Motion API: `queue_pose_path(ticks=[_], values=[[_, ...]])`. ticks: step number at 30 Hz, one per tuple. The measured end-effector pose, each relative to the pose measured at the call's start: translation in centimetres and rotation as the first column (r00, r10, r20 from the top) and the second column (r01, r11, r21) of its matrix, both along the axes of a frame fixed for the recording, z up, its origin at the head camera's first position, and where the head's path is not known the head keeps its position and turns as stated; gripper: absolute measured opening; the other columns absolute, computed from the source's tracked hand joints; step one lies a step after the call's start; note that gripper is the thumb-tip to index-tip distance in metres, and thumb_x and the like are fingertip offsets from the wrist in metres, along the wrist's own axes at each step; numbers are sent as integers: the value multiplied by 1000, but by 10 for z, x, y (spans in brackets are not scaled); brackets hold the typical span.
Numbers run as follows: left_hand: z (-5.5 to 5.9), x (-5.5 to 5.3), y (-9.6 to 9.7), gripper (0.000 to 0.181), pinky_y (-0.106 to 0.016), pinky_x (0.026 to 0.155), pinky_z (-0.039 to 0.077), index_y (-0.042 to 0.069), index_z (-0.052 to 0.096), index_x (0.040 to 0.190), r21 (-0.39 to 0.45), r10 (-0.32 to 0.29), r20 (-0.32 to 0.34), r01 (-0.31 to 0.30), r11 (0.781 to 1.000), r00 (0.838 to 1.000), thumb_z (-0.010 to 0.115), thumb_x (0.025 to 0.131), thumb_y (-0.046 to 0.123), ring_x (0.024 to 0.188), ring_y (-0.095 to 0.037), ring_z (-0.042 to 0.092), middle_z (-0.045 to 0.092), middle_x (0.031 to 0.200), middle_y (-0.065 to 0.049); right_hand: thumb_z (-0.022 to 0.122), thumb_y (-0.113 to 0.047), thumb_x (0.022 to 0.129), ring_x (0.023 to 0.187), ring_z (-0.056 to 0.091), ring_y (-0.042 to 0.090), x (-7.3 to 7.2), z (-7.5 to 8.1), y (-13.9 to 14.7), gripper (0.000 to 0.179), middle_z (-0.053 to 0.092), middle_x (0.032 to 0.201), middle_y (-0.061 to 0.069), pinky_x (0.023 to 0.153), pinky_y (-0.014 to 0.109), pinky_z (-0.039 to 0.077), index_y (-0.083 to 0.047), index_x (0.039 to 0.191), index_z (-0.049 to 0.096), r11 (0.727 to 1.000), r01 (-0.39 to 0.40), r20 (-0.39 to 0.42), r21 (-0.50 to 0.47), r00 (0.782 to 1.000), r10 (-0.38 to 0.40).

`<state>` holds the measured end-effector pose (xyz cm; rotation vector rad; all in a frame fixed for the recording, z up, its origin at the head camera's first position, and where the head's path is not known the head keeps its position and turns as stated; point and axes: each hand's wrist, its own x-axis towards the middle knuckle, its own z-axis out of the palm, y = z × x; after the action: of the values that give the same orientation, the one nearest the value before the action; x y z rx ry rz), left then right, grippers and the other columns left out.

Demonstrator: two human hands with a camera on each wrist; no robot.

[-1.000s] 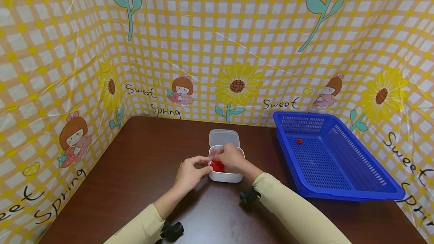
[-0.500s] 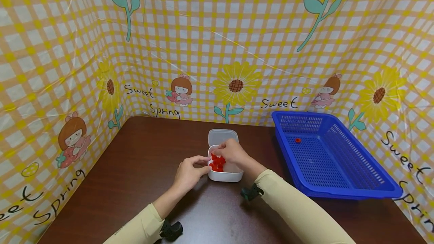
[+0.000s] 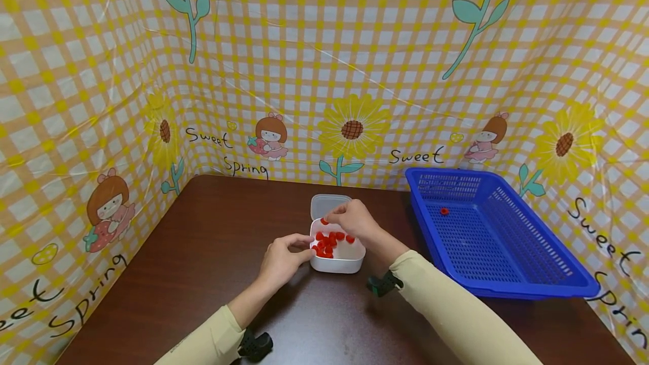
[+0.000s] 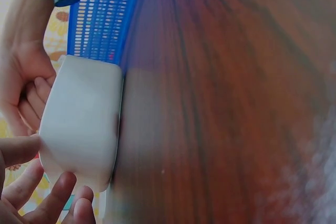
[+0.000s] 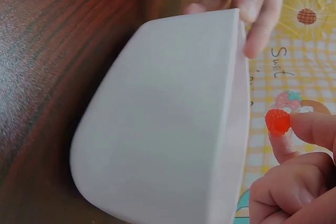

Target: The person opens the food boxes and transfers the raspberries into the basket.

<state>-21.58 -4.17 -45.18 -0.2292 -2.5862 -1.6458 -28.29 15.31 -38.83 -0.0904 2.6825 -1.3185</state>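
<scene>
A white box (image 3: 337,266) stands on the table with several red raspberries (image 3: 332,237) inside, mostly toward its left. At the box's left end, my left hand (image 3: 281,259) steadies it, thumb and fingers about the rim and wall. Over the back of the box, my right hand (image 3: 357,221) pinches one raspberry (image 5: 277,122) between thumb and forefinger; its other fingers are curled. The wrist views show mostly the box's outer wall (image 4: 84,114), which hides its contents.
A translucent lid (image 3: 324,205) lies behind the box. To the right is a blue perforated basket (image 3: 441,258) with one small red piece (image 3: 444,211) in it. Checkered cloth (image 3: 304,61) with flower prints walls the brown table (image 3: 228,213) at the back and sides.
My right hand has risen out of the box, up and to the right, with a raspberry pinched in its fingertips. The raspberries left inside are more spread out. My left hand stays put.
</scene>
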Motion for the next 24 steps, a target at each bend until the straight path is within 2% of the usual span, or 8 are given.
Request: queue_pose_path(ticks=[3,8,10,14,16,24], values=[[-1,-1,0,26,-33,70,52,17,77,110,5,-5,-1,5,1000,1000,78,85,24,85,-15,70,76,98,0,72,-21,91,73,45,17,-1,5,2,18,74,97,9,47,25,28,-6,97,81,1000,0,-4,-2,1000,0],[-3,-2,0,27,-33,71,52,14,77,109,10,-8,-15,8,1000,1000,79,84,23,85,-16,71,77,98,-1,72,-22,92,68,41,16,-1,15,7,18,75,99,14,47,25,26,-7,96,81,1000,-10,-9,-7,1000,10],[-3,-2,0,26,-33,71,52,15,77,109,10,-6,-15,6,1000,1000,79,84,23,86,-16,71,77,98,-1,72,-22,91,61,36,14,-1,18,8,18,73,85,10,45,24,24,-7,95,82,1000,-9,-19,-9,1000,9],[-3,-2,0,25,-33,71,52,16,78,108,8,-2,-13,2,1000,1000,79,85,23,86,-16,71,77,99,-1,72,-23,92,49,30,10,0,26,12,18,52,57,-5,43,23,23,-8,95,81,1000,0,-27,-2,1000,0],[-2,-1,0,25,-32,72,52,16,78,109,10,-1,-7,1,1000,1000,79,85,23,86,-16,71,77,99,-1,72,-23,92,44,28,10,0,31,15,19,40,51,-7,42,23,24,-7,97,81,1000,2,-22,-4,1000,-2],[-2,-1,0,25,-32,71,51,18,78,108,4,5,-10,-5,1000,1000,79,85,24,87,-16,71,77,99,1,70,-24,94,38,24,10,-3,45,26,22,30,47,-7,40,24,23,-5,103,78,999,9,-8,-39,1000,-9]])
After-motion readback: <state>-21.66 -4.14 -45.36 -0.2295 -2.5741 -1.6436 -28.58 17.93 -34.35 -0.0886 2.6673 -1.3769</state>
